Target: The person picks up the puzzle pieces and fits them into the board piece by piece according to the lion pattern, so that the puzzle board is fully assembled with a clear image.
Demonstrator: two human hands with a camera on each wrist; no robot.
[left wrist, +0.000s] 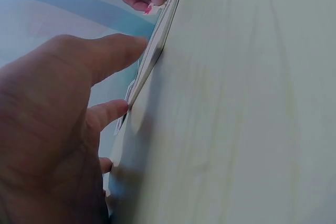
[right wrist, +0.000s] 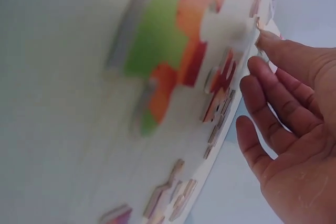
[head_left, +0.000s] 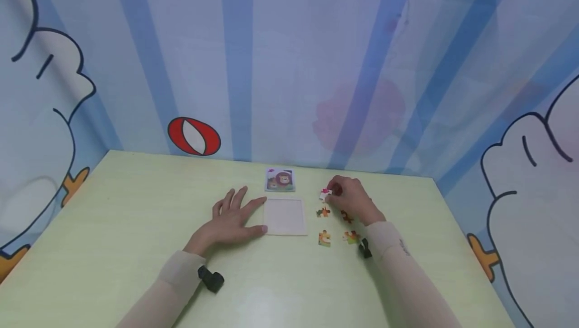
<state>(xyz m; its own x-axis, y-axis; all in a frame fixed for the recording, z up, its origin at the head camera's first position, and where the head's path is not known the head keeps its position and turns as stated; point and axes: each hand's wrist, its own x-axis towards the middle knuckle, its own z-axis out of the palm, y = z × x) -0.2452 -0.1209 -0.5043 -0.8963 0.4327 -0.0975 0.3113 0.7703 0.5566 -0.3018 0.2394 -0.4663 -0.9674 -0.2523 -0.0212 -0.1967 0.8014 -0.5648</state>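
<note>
My right hand [head_left: 355, 200] pinches a white and pink jigsaw piece [head_left: 324, 195] between thumb and fingers, to the right of a shallow square puzzle tray [head_left: 284, 217]. The same pink-marked piece [left wrist: 152, 9] shows at the fingertips in the left wrist view. Spread out flat, my left hand [head_left: 232, 225] lies left of the tray, its thumb and index fingertip at the tray's left edge. Several loose jigsaw pieces are around the right hand, among them an orange and green one [head_left: 323, 212], a yellow one [head_left: 324, 238] and another [head_left: 351, 237] near the wrist.
Behind the tray lies a square picture card [head_left: 280, 180] with a lion on it. A pale yellow tabletop [head_left: 135, 207] carries everything, and a blue striped curtain [head_left: 289, 67] hangs along its back edge. Each wrist wears a small black camera [head_left: 211, 279].
</note>
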